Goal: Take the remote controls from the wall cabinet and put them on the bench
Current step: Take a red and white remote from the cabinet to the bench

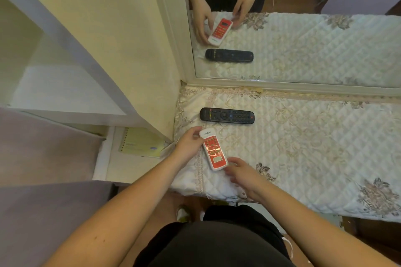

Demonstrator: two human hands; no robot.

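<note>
A black remote [227, 115] lies flat on the quilted bench [303, 147], near its far left corner. In front of it, a red-and-white remote [214, 151] rests on the quilt, lying lengthwise toward me. My left hand [189, 145] grips its far white end between thumb and fingers. My right hand [243, 172] touches its near end with the fingertips, fingers spread. The wall cabinet [65, 84] stands open at the left, and its visible shelf holds no remotes.
A mirror [303, 28] behind the bench reflects both remotes and my hands. A yellow spiral notebook [141, 143] lies on a low white ledge left of the bench. A purple cabinet door [43, 147] stands open at the lower left.
</note>
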